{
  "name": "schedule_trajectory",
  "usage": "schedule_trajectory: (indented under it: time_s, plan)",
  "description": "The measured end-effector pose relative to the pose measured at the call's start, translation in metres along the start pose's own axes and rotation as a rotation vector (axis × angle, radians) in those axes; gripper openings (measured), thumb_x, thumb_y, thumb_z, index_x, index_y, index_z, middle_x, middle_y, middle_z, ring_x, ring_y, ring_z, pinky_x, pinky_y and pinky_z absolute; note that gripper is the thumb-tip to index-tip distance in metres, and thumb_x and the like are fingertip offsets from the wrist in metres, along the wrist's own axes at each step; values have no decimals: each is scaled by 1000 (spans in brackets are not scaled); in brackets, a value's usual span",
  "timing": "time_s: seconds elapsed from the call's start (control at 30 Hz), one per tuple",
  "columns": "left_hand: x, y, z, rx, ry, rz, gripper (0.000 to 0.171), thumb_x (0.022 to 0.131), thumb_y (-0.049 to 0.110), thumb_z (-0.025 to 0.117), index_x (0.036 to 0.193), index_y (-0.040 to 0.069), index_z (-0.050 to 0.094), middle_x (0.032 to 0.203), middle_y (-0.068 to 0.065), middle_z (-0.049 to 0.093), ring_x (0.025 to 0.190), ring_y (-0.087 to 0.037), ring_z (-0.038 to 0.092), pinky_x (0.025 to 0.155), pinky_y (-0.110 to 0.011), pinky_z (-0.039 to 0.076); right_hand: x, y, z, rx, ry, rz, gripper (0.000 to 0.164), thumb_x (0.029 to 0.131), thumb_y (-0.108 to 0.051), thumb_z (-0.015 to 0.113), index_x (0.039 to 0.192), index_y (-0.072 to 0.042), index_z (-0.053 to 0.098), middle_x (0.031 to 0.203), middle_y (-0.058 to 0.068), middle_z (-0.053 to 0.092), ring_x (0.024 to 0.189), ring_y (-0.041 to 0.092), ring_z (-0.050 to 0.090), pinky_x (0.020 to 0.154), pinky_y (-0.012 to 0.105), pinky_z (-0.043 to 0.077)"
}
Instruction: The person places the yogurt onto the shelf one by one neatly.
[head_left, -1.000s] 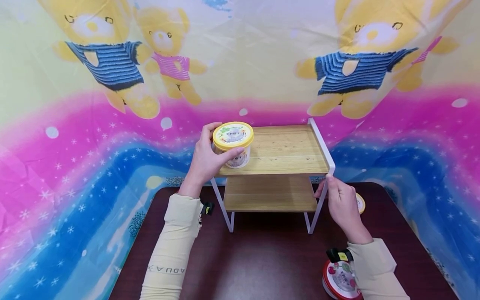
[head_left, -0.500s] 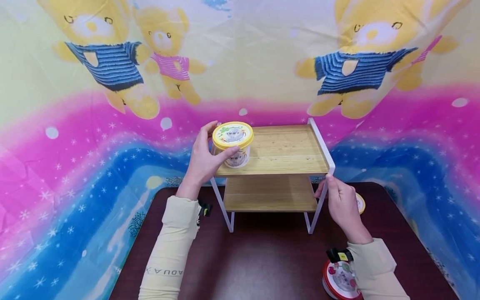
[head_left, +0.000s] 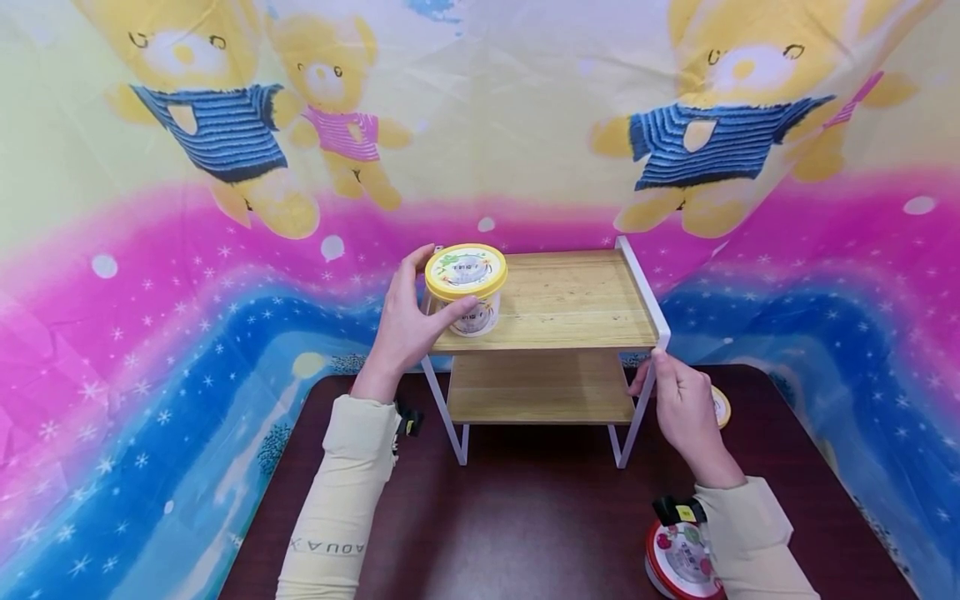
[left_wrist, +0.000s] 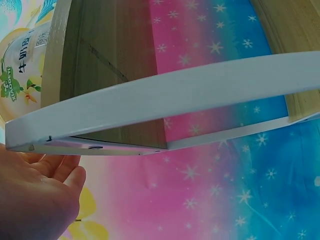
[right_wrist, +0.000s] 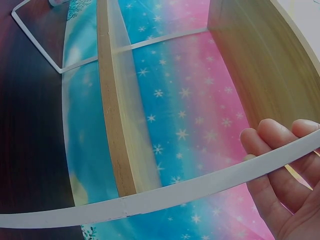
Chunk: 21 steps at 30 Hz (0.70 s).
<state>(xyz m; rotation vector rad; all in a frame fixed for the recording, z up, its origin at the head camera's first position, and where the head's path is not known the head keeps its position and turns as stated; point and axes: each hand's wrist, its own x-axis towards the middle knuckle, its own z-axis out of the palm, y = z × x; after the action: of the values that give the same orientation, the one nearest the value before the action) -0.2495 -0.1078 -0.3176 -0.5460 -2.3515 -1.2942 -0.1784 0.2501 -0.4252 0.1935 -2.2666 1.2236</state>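
Note:
A round plastic tub with a yellow lid stands upright on the left end of the upper board of a small two-tier shelf. My left hand curves round the tub, thumb across its front and fingers at its far left side. In the left wrist view, the tub is partly hidden by the shelf's board and white metal frame. My right hand grips the shelf's white right-hand frame near the upper front corner. The right wrist view shows several fingers behind that frame bar.
The shelf stands on a dark brown table. A tub with a red lid sits at the front right, partly under my right forearm. A yellow-rimmed lid shows behind my right hand. A printed bear cloth hangs behind.
My left hand has shifted slightly left and its thumb has drawn back a little across the tub. The tub, the shelf and my right hand look unmoved.

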Motion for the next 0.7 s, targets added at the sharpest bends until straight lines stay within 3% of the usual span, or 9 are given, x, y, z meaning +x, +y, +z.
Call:
schedule_trajectory:
  time_s: [0.4, 0.7]
  plan:
    - [-4, -2, -4, 17, 4, -16, 98, 82, 62, 76, 158, 20, 31, 156, 5, 38, 143, -14, 31, 113, -59, 31, 0, 0, 0, -7, -3, -4, 50, 113, -28, 37, 76, -11, 66, 71, 1, 67, 55, 16, 48, 61, 22, 45]
    - [-7, -5, -5, 19, -3, -10, 99, 82, 63, 75, 159, 20, 31, 159, 1, 37, 145, -17, 30, 114, -59, 30, 0, 0, 0, -8, -5, -2, 50, 113, -29, 37, 76, -11, 66, 72, 3, 67, 58, 17, 51, 63, 22, 45]
